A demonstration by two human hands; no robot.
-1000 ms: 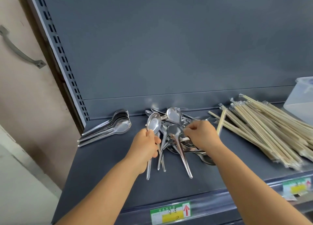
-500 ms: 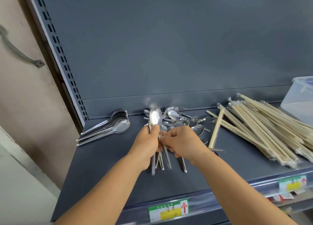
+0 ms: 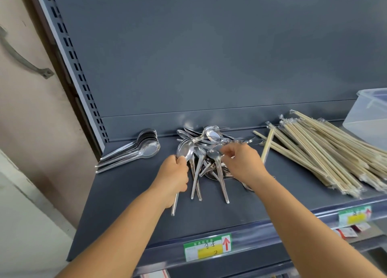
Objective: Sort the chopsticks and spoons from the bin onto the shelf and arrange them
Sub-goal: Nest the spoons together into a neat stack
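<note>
On the grey shelf (image 3: pixel 129 194) a loose heap of metal spoons (image 3: pixel 211 139) lies in the middle. My left hand (image 3: pixel 173 177) grips a small stack of spoons (image 3: pixel 185 150) by the handles, bowls pointing away from me. Just to its right, my right hand (image 3: pixel 243 162) reaches into the heap and pinches a spoon (image 3: pixel 215 154) near its bowl. A neat nested row of spoons (image 3: pixel 144 148) lies at the shelf's left. Wrapped wooden chopsticks (image 3: pixel 326 152) lie piled on the right, and one pair (image 3: pixel 267 146) sits apart beside my right hand.
A clear plastic bin (image 3: pixel 370 114) stands at the far right of the shelf. The shelf's front rail carries a green and yellow price label (image 3: pixel 207 248) and a second one (image 3: pixel 354 217). A slotted upright (image 3: pixel 73 68) and beige wall bound the left side.
My right hand has left the stack in my left hand and moved right, back into the heap, where it pinches another spoon. The left hand's stack stays in place.
</note>
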